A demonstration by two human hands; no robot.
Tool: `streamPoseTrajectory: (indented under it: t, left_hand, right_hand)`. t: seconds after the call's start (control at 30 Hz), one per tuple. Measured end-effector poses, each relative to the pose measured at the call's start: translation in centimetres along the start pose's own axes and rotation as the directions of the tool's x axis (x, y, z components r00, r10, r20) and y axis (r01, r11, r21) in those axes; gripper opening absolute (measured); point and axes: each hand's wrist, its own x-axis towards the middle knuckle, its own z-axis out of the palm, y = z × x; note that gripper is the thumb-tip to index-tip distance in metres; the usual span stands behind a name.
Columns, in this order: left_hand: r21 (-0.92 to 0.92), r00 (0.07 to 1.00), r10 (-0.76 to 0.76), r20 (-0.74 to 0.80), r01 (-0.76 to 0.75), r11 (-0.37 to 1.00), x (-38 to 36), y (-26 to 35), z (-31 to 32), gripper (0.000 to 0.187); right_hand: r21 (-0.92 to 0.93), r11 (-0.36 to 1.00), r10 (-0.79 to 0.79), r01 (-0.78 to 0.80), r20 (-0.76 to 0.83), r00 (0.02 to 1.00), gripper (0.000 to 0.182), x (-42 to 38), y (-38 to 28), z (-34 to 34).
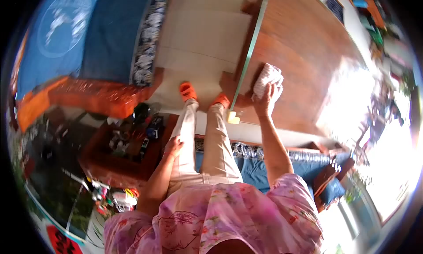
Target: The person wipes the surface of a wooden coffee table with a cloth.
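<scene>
My right hand (269, 97) presses a folded, whitish cloth (265, 77) against the glass-topped wooden table (304, 47). Its fingers are bent over the near part of the cloth, close to the table's near left corner. On the left, my left hand (173, 147) rests on my beige-trousered thigh (187, 126), holding nothing that I can see, its fingers loosely laid out. A yellow corner guard (233, 118) sits at the table's corner, just below the green glass edge.
Left stands a wooden seat with a blue cushion (110, 38). A small wooden side table (94, 150) holding assorted items is beside my left arm. Behind me is a blue-covered bench (253, 168). Orange slippers (187, 91) are on the tiled floor (198, 33). Bright glare covers the table's right end.
</scene>
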Motion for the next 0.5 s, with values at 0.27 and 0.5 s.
streamPoseTrajectory:
  t: [0.27,0.5]
  left_hand:
    - [0.092,0.993,-0.077,0.090,0.069,0.993,0.3,0.8,0.1,0.032]
    - [0.212,0.987,-0.145,0.073,0.127,0.969,0.7,2.7,0.5,0.031]
  right_hand:
    - [-0.004,0.523,0.830,-0.852,-0.226,0.511,0.086,-9.1,10.2,-0.9]
    - [-0.183,0.912,0.289,-0.368,-0.350,0.891,0.079,0.2,3.4,1.8]
